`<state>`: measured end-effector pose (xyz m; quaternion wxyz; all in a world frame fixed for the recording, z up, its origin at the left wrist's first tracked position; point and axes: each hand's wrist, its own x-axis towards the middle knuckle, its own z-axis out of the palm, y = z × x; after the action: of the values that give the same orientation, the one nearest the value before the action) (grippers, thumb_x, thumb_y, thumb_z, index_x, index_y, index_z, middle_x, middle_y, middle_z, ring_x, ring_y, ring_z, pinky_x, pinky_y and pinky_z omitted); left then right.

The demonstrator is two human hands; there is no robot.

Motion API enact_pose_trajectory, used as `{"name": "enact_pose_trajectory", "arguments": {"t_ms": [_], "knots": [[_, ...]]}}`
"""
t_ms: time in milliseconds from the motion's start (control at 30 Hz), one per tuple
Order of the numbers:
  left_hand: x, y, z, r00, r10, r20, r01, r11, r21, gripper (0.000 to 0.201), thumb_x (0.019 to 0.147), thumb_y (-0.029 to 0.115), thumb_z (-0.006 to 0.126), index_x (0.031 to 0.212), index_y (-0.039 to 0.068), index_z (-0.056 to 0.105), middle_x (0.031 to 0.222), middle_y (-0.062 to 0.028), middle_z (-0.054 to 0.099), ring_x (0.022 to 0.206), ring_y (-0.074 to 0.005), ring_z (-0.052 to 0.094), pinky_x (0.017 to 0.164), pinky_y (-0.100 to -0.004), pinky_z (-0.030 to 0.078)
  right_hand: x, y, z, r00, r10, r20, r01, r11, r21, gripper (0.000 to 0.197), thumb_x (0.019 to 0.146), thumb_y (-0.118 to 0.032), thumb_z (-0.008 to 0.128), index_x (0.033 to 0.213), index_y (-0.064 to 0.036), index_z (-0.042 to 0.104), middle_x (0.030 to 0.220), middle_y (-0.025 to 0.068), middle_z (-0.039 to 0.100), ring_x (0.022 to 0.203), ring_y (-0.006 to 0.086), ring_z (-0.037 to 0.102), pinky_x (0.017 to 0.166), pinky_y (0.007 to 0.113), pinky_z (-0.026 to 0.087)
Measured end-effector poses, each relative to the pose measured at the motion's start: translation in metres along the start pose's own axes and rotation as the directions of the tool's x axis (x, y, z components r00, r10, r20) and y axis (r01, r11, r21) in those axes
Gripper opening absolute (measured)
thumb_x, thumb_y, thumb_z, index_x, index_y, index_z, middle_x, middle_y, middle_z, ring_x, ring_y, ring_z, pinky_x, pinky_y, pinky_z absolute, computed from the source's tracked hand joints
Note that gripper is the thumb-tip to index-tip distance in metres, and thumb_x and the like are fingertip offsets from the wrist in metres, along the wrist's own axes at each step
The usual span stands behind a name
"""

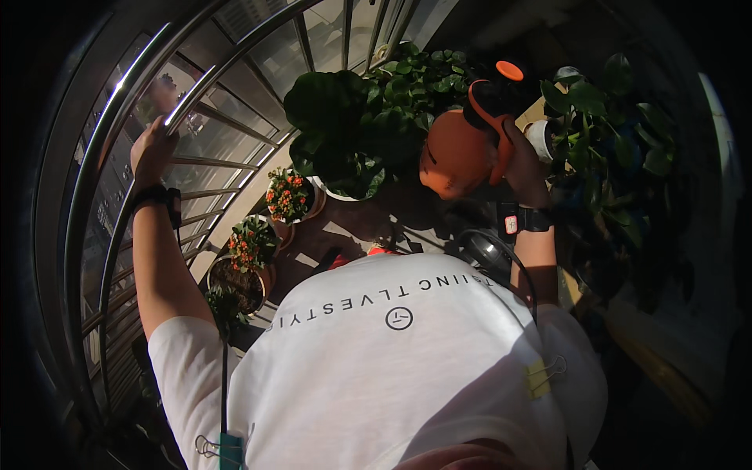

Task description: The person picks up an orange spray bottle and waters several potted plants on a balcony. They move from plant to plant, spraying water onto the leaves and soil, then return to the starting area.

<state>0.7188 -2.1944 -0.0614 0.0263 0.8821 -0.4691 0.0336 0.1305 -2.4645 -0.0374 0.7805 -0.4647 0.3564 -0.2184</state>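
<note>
My left hand (154, 149), at the far left, is closed round a rail of the shiny metal railing (196, 88). My right hand (523, 160) grips the curved handle of an orange watering can (454, 157), lifted in front of me and tilted. Its rounded body points left, and an orange disc (509, 70) shows past its dark upper part; how the two join is lost in shadow. Beside the can's body grows a leafy green plant (333, 110) with large leaves. A white pot (539, 139) stands close behind my right hand.
Two pots of orange-red flowers (288, 194) (252, 244) line the railing's foot, with a soil-filled pot (235, 286) nearer me. Trailing leafy plants (599, 149) crowd the right side. A dark cable (521, 270) runs along my right arm.
</note>
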Motion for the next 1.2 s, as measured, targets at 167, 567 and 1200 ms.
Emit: {"name": "enact_pose_trajectory", "arguments": {"t_ms": [167,567,1200], "knots": [[-0.002,0.006,-0.004,1.0,0.008,-0.004,-0.008,1.0,-0.007,0.027,0.086,0.033,0.059,0.107,0.016,0.062,0.097,-0.0147,0.068,0.094,-0.0374,0.064,0.08,-0.0465,0.051,-0.052,0.039,0.024,0.931,0.364,-0.039,-0.366,0.926,-0.095,0.039,0.099,-0.038,0.05,0.09,-0.0022,0.061,0.06,0.0007,0.052,0.053,0.0098,0.047,0.052,0.024,0.039],[-0.004,0.008,-0.011,0.998,0.003,0.065,-0.002,1.0,-0.009,0.03,0.085,0.03,0.056,0.11,0.015,0.06,0.101,-0.0141,0.067,0.099,-0.0352,0.064,0.084,-0.0455,0.051,-0.108,0.129,0.079,0.861,0.503,0.073,-0.445,0.816,-0.368,0.039,0.097,-0.037,0.052,0.091,0.0001,0.061,0.062,0.0006,0.053,0.054,0.0084,0.05,0.053,0.021,0.04],[0.001,-0.002,-0.005,0.995,0.016,0.095,-0.016,1.0,-0.004,0.034,0.084,0.035,0.055,0.114,0.02,0.06,0.111,-0.0118,0.067,0.108,-0.0347,0.061,0.089,-0.0456,0.049,-0.16,0.281,0.06,0.85,0.459,-0.259,-0.498,0.859,-0.113,0.036,0.097,-0.038,0.052,0.091,-0.0029,0.06,0.068,0.0004,0.054,0.057,0.0086,0.049,0.055,0.023,0.042]]}}
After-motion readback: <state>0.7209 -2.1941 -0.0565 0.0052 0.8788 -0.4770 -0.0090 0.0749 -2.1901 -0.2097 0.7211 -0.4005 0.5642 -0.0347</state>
